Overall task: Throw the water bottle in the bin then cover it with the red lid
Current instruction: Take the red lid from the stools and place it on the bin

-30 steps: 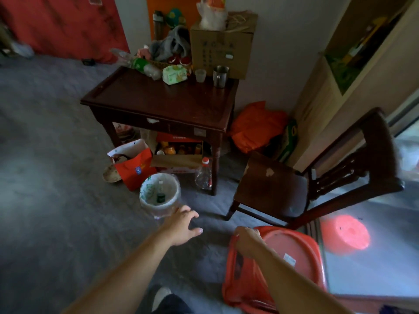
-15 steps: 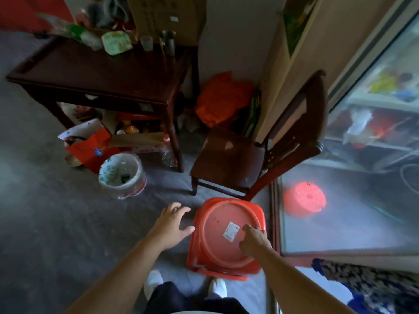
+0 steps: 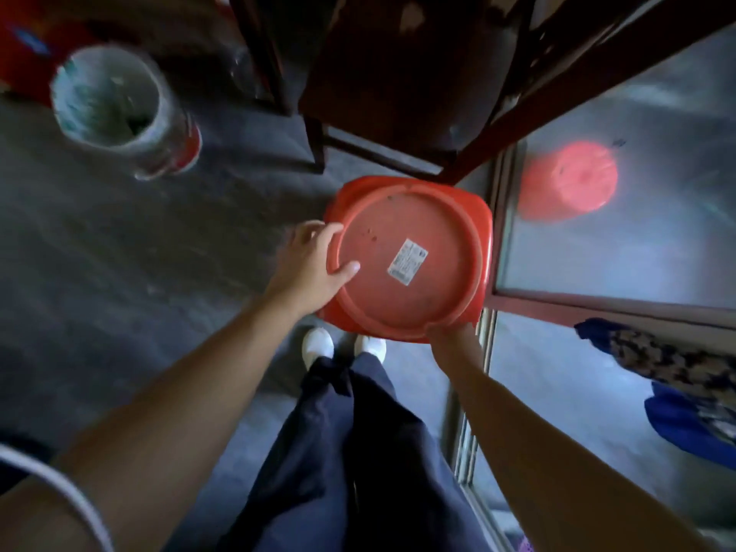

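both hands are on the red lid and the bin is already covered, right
Not quite. The head view shows the bin uncovered, standing open on the floor to the left. The rest holds: the left hand and right hand both grip the red lid.

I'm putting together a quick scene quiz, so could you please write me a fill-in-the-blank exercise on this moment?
1. The red lid is gripped by ____ hands.
2. The left hand holds the lid's ____ edge.
3. The bin is not yet ____.
4. A white ____ is stuck on the lid's middle.

Missing words: both; left; covered; label
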`<state>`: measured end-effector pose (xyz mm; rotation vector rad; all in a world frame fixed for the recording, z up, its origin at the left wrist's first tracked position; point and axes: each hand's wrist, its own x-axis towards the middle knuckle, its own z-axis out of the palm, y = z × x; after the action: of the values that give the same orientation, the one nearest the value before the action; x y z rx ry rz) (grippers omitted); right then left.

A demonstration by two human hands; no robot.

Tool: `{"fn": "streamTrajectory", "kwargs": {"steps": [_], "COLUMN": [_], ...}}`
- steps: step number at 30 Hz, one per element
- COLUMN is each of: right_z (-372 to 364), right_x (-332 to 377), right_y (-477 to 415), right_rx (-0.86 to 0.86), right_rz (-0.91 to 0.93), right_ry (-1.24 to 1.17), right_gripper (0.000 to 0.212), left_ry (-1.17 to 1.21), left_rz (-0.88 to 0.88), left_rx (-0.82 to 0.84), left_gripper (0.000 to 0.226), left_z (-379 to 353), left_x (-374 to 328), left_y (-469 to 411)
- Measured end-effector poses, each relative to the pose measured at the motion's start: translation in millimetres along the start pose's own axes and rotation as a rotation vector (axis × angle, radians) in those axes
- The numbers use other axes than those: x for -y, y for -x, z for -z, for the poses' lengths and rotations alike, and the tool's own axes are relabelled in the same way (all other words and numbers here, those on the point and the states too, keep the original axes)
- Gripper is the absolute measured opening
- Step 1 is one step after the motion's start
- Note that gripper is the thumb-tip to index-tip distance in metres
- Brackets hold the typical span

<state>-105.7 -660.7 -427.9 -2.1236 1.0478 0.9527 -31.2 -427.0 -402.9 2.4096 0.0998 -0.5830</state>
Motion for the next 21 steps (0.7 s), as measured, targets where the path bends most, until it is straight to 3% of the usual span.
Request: {"fn": "streamTrajectory", "kwargs": {"steps": [6, 15, 21], "right_z": [-20, -19, -2], "right_x": [-7, 9, 9], "right_y": [-11, -10, -7], "right_rx": [-0.148, -0.192, -0.131], "right_rz": [-0.118, -0.223, -0.233], "right_ry": [-0.217, -0.424, -0.871], "right_gripper": [0.045, 0.039, 0.028], "left_ry": [0.089, 0.134, 0.181], "left_rz": [0.068, 0.046, 0.045], "left_rx": [0.013, -0.023, -0.084], "left_gripper": [0.061, 0.057, 0.057], "left_z": [-28, -24, -8], "left_x": [21, 16, 1], "left_y": [5, 6, 11]}}
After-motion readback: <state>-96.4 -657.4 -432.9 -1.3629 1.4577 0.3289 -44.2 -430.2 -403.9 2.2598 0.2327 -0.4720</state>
